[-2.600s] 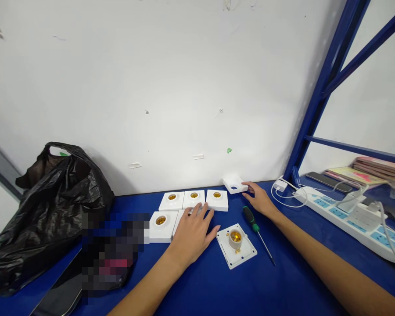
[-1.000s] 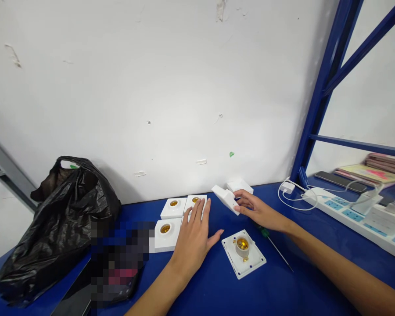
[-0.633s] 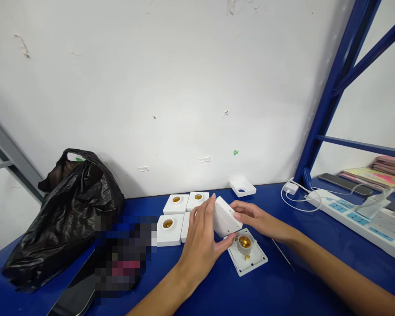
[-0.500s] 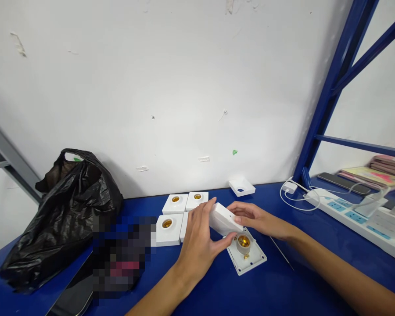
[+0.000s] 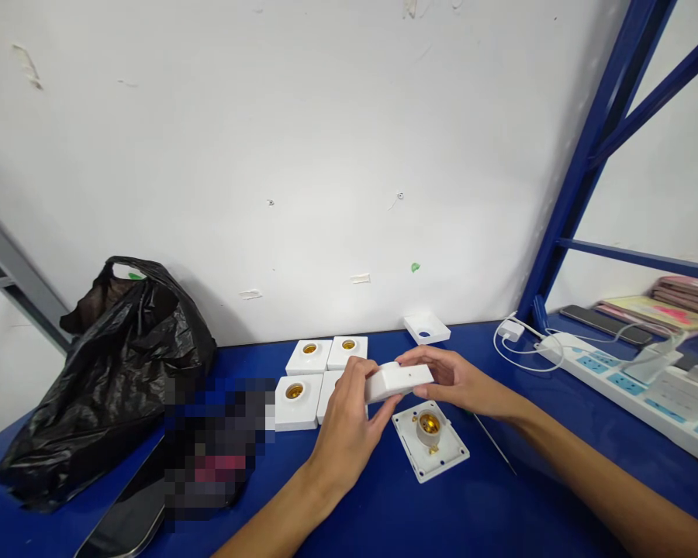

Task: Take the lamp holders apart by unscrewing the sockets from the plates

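Two bare hands held one white square cover (image 5: 396, 380) roughly level above the blue bench (image 5: 419, 519). The left hand (image 5: 349, 422) had its fingers clasped on the cover's 9 o'clock end, and the right hand (image 5: 459, 381) had its fingers pinched on the 3 o'clock end. At 5 o'clock of the cover, just below and apart from it, one open socket base (image 5: 442, 463) lay flat on the bench with its single brass lampholder (image 5: 429, 424) facing up. Four assembled sockets (image 5: 309, 357) stood in a two-by-two block at 9 o'clock, the near-right one partly hidden by the left hand. One spare cover (image 5: 426, 328) lay hollow side up at 12 o'clock, near the wall (image 5: 326, 155). One screwdriver shaft (image 5: 494, 446) showed at 4 o'clock beside the right forearm. One black plastic bag (image 5: 110, 372) sat well off at 9 o'clock, and one power strip (image 5: 602, 368) ran at 3 o'clock.
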`<state>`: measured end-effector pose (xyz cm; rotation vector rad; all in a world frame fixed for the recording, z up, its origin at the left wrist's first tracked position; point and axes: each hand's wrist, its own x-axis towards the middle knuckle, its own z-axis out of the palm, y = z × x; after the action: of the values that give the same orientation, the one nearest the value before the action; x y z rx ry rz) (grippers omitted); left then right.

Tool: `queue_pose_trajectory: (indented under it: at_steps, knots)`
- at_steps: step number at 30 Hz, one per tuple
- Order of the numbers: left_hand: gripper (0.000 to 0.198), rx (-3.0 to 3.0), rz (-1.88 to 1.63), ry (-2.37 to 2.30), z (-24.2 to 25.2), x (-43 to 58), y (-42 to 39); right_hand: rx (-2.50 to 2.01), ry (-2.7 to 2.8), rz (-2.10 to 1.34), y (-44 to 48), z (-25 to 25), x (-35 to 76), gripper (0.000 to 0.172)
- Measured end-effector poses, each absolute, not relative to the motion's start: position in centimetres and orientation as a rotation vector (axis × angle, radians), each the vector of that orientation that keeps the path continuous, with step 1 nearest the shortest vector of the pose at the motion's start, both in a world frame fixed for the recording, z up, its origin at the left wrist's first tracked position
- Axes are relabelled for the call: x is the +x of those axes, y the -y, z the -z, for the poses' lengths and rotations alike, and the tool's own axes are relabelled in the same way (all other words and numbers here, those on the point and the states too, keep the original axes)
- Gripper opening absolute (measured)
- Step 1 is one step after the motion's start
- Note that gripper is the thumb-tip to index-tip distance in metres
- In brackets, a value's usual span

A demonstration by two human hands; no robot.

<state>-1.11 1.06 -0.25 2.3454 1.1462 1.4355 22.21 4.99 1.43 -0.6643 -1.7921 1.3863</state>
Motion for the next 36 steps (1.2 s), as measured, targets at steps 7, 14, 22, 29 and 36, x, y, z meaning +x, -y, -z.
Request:
queue_pose_trajectory:
  at_steps: [7,14,22,29,36]
  knots:
    - [0.084,2.491,-1.426,-1.4,0.5,-0.7,-1.0,-0.752,1.695,-1.323,-4.7,-0.7,20.9,0.031]
    - [0.093,2.381,-1.395,-1.457,0.9,-0.8,-1.3,-0.891,1.85,-1.19,-5.2,-1.9,22.5,0.04]
    - [0.091,2.148,-1.426,-1.436,0.6,-0.7,-1.1,-1.34,2.047,-0.849,-6.7,-1.5,27.4,0.038]
    - [0.077,2.09,-1.575,-1.423,0.4,-0.9,-0.9,-1.305,2.149,-1.012,-6.1,-1.8,26.8,0.03]
    - [0.017,2.119,-1.603,-1.336,0.8,-1.1,-1.3,-1.008,1.717,-1.315,-5.4,-3.3,24.8,0.04]
